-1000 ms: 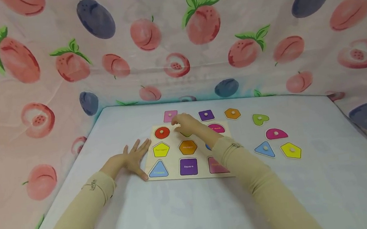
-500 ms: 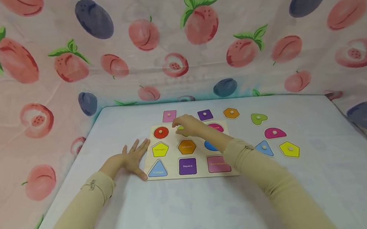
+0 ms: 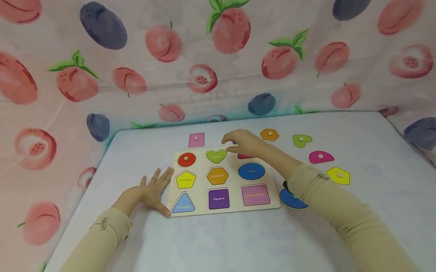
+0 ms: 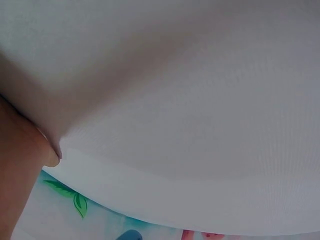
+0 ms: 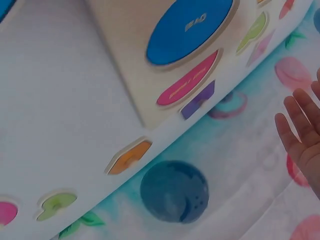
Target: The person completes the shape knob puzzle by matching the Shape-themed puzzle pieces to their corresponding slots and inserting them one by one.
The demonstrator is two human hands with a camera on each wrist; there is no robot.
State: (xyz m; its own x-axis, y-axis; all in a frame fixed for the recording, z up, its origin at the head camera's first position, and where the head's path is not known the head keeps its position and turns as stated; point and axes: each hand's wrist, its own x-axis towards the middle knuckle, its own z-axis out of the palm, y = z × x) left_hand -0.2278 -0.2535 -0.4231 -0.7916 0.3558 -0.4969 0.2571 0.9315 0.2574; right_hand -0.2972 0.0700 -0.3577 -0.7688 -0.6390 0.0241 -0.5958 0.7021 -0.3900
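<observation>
A wooden shape puzzle board lies on the table, its recesses labelled and coloured. The red circle piece with a knob sits at its top left. My left hand rests spread along the board's left edge, thumb at the lower corner. Above the board's back edge, my right hand hovers with loosely bent fingers and nothing between them. It largely hides the purple square piece behind the board. The green heart recess and blue oval recess are uncovered.
Behind the board lies a pink rectangle piece. To the right are orange hexagon, green heart, magenta half-round and yellow pentagon pieces. The sleeve partly covers a blue oval piece. Fruit-print cloth rises behind.
My right hand has moved right, from over the heart recess to beside the purple square piece. The blue oval piece has come into sight; the sleeve now hides the blue triangle piece. My left hand stays put.
</observation>
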